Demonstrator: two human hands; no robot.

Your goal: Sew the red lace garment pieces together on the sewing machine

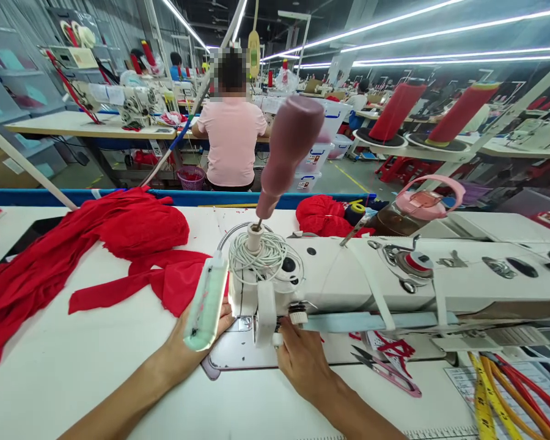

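A white sewing machine (394, 275) lies across the table in front of me. My left hand (187, 345) rests on the table left of the needle area, by the edge of a red fabric piece (165, 281); its fingers are hidden behind a pale green lamp (206, 305). My right hand (302, 357) reaches up under the machine head next to a small white knob (297, 316); its fingertips are hidden behind the head. More red fabric (50, 263) is heaped at the left.
Thread snips (385, 370) lie right of my right hand, with yellow and red tapes (499, 397) further right. A pink bottle (288, 146) and a pink-lidded jug (417, 208) stand behind the machine. A person in a pink shirt (231, 140) sits ahead, facing away.
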